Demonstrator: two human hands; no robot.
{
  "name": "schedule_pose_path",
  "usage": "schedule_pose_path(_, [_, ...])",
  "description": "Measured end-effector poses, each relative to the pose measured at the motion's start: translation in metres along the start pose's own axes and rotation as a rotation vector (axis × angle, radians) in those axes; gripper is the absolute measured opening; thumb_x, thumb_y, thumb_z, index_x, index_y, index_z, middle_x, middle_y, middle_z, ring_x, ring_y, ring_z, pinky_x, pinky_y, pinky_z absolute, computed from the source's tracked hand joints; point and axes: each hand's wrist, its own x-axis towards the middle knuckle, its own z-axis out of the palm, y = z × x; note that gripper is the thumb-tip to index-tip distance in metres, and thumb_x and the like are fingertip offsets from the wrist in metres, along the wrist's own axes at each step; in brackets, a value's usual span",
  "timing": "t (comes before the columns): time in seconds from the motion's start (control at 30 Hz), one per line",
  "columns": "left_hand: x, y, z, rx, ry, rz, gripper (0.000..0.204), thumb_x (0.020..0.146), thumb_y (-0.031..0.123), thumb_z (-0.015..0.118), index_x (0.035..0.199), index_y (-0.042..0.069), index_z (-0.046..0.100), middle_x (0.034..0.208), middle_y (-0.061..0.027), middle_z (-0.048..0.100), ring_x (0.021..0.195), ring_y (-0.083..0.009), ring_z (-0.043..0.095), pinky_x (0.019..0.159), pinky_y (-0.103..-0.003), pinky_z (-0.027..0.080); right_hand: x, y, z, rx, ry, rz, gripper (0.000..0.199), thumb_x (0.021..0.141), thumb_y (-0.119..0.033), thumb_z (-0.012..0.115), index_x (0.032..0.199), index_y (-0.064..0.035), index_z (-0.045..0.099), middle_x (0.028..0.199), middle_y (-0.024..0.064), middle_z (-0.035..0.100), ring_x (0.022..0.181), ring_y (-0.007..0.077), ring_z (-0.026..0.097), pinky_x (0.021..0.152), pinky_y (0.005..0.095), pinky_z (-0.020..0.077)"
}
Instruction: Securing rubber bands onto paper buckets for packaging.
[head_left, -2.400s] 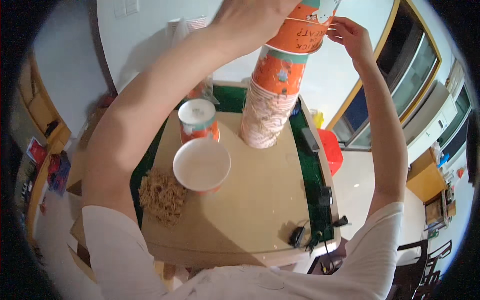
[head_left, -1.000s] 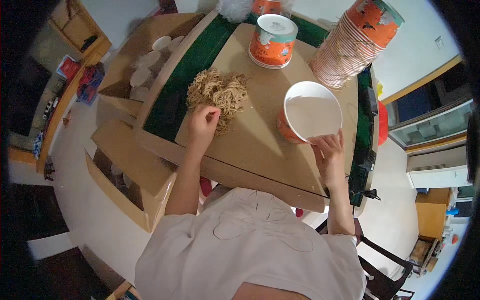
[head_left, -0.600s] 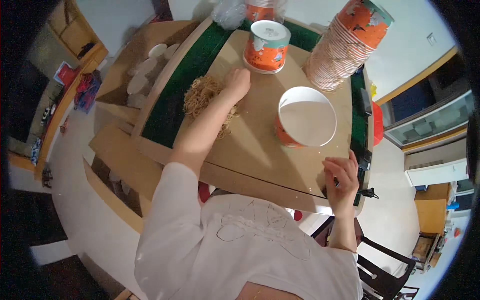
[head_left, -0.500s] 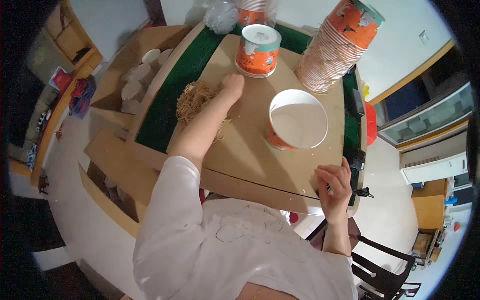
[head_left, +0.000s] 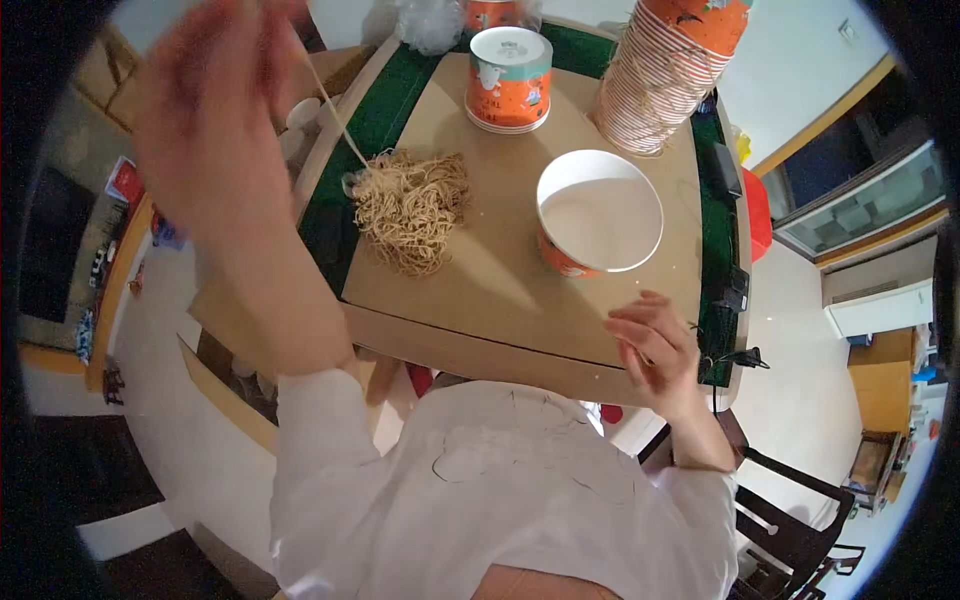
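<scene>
Blurred by motion, my left hand (head_left: 220, 120) is raised at the upper left, fingers closed on a thin tan strand (head_left: 335, 112). That strand runs taut down to a tangled pile of tan cord-like loops (head_left: 412, 215) on the table's left part. My right hand (head_left: 655, 350) hovers over the near right edge, fingers loosely bent and apart, with nothing visible in them. Just beyond it stands a large paper bucket (head_left: 600, 220), mouth up, white inside and orange outside; no contents show in it.
An upside-down orange paper bucket (head_left: 510, 85) stands at the back. Right of it rises a tall leaning stack of nested buckets (head_left: 665, 85) with tan strands around it. Black devices with cables (head_left: 733, 290) line the right edge. A cardboard box (head_left: 215, 300) sits left of the table.
My left hand has lifted from beside the pile up and to the left, drawing a strand out. My right hand has shifted slightly, its fingers turned more to the left.
</scene>
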Motion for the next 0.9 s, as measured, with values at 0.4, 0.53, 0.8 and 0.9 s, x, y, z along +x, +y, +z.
schedule_pose_path(0.4, [-0.195,0.073,0.031,-0.922,-0.451,-0.779,0.014,0.081,-0.010,0.058,0.091,-0.001,0.063,0.097,-0.0115,0.062,0.083,-0.0150,0.063,0.071,-0.024,0.052,0.013,-0.025,0.100,1.220,0.130,0.393,0.060,0.081,0.004,0.062,0.133,-0.0022,0.032,0.121,0.0110,0.049,0.111,0.0186,0.051,0.095,0.0319,0.0425])
schedule_pose_path(0.53, [-0.209,0.072,0.028,-0.741,-0.482,-0.855,0.012,0.080,-0.009,0.061,0.088,0.000,0.062,0.093,-0.0071,0.057,0.077,-0.0101,0.059,0.064,-0.020,0.050,0.000,-0.018,0.113,1.181,0.171,0.563,0.052,0.082,0.001,0.064,0.128,-0.0031,0.039,0.110,0.0054,0.054,0.095,0.0101,0.055,0.082,0.0250,0.0469])
schedule_pose_path(0.8, [-0.219,0.071,0.035,-0.896,-0.536,-1.232,0.006,0.084,-0.001,0.061,0.088,0.002,0.059,0.089,-0.0038,0.056,0.058,-0.0053,0.049,0.049,-0.019,0.040,-0.012,-0.016,0.106,0.906,0.287,0.650,0.008,0.083,0.002,0.062,0.090,-0.0028,0.062,0.074,-0.0051,0.054,0.060,0.0000,0.041,0.055,0.0139,0.0350])
schedule_pose_path(0.9, [-0.225,0.051,0.037,-0.893,-0.332,-1.226,0.005,0.084,0.000,0.060,0.089,0.002,0.059,0.090,-0.0042,0.058,0.063,-0.0083,0.052,0.052,-0.020,0.041,-0.021,-0.009,0.087,0.788,0.411,0.690,0.009,0.086,-0.001,0.060,0.095,-0.0026,0.062,0.068,-0.0061,0.051,0.061,0.0005,0.044,0.051,0.0170,0.0346])
